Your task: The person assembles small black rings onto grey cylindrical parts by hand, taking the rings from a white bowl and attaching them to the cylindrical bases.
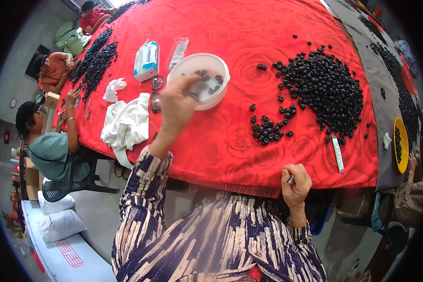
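My left hand [178, 105] is over the near-left rim of a round white plastic tub [224, 77], its fingers smeared by motion. Inside the tub lie several small black ring-shaped pieces [215, 88]. Whether that hand holds one cannot be made out. At the table's front edge, my right hand [297, 185] is closed around a small, dark, metallic-looking tool [290, 179], mostly hidden by the fingers. Beyond it spreads a large heap of black ring-shaped pieces [324, 89], with a smaller cluster [269, 130] to its left.
A red rose-patterned cloth [211, 160] covers the table. A white-handled cutter [337, 152] lies below the heap. Left of the tub are a tissue pack [146, 61], glasses [156, 96] and a white cloth [125, 124]. Other people [51, 145] sit around; a yellow tray [400, 145] is at right.
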Demonstrator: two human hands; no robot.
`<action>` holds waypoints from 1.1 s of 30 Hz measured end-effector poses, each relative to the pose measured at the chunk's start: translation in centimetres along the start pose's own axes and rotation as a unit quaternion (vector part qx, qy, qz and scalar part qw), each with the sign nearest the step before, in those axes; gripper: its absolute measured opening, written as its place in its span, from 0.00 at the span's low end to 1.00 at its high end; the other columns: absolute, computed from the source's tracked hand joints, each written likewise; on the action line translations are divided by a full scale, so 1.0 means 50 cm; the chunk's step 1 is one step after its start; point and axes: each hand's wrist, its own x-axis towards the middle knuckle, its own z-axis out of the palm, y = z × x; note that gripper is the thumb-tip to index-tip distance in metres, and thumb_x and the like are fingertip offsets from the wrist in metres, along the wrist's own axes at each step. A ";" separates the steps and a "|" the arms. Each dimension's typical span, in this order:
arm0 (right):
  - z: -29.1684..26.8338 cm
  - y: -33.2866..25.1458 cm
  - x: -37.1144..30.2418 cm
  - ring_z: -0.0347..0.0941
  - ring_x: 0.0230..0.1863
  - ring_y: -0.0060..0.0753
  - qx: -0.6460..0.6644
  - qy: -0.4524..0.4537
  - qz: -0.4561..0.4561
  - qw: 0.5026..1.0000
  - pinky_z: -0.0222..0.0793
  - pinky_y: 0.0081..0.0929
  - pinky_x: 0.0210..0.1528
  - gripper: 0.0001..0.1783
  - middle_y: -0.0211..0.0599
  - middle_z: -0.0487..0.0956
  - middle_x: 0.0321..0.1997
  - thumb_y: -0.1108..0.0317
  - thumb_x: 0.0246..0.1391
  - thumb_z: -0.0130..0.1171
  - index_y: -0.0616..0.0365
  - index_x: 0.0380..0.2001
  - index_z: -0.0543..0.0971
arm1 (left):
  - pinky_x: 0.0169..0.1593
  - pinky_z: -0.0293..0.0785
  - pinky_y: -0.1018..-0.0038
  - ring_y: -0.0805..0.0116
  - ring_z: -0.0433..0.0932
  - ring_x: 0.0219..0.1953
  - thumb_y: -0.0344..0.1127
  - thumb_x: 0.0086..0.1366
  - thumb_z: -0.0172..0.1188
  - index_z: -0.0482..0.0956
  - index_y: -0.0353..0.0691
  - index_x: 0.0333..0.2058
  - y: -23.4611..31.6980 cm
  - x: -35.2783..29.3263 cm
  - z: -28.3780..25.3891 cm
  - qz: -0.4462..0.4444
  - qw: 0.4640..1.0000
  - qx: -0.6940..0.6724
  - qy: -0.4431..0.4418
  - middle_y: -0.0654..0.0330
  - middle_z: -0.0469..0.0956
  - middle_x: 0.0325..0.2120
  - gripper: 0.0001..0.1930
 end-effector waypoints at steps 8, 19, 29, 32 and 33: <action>0.001 0.009 -0.001 0.67 0.20 0.36 0.001 -0.006 -0.007 1.000 0.61 0.28 0.21 0.11 0.38 0.71 0.21 0.82 0.40 0.62 0.63 0.30 0.75 | 0.39 0.72 0.67 0.56 0.77 0.36 0.20 0.51 0.59 0.79 0.38 0.39 0.008 -0.036 0.174 0.058 0.968 -0.068 -0.234 0.54 0.75 0.32 0.14; -0.002 0.010 0.008 0.66 0.19 0.39 -0.006 -0.028 -0.009 1.000 0.61 0.31 0.21 0.12 0.38 0.69 0.20 0.81 0.36 0.63 0.63 0.28 0.75 | 0.43 0.72 0.68 0.58 0.76 0.39 0.22 0.54 0.59 0.79 0.39 0.42 -0.020 -0.002 0.197 0.103 0.927 -0.059 -0.356 0.53 0.74 0.35 0.15; -0.009 0.013 0.002 0.64 0.18 0.34 0.009 -0.041 -0.032 0.999 0.59 0.27 0.20 0.10 0.37 0.69 0.20 0.82 0.41 0.61 0.63 0.30 0.75 | 0.35 0.73 0.73 0.65 0.77 0.30 0.32 0.61 0.58 0.78 0.34 0.41 0.029 -0.049 0.146 0.001 0.960 -0.166 -0.227 0.56 0.77 0.32 0.11; -0.020 -0.001 -0.001 0.67 0.19 0.33 0.048 -0.029 0.016 0.998 0.61 0.25 0.21 0.11 0.38 0.70 0.21 0.81 0.41 0.62 0.63 0.32 0.76 | 0.39 0.75 0.81 0.74 0.76 0.34 0.33 0.63 0.56 0.76 0.29 0.44 0.102 -0.112 0.076 -0.302 0.808 -0.362 -0.353 0.57 0.78 0.35 0.14; -0.021 -0.010 0.004 0.67 0.19 0.33 0.048 -0.035 0.024 0.998 0.61 0.25 0.21 0.11 0.38 0.70 0.21 0.81 0.41 0.62 0.63 0.32 0.76 | 0.40 0.75 0.82 0.73 0.76 0.35 0.33 0.63 0.57 0.76 0.29 0.44 0.108 -0.145 0.067 -0.342 0.743 -0.439 -0.372 0.57 0.78 0.36 0.15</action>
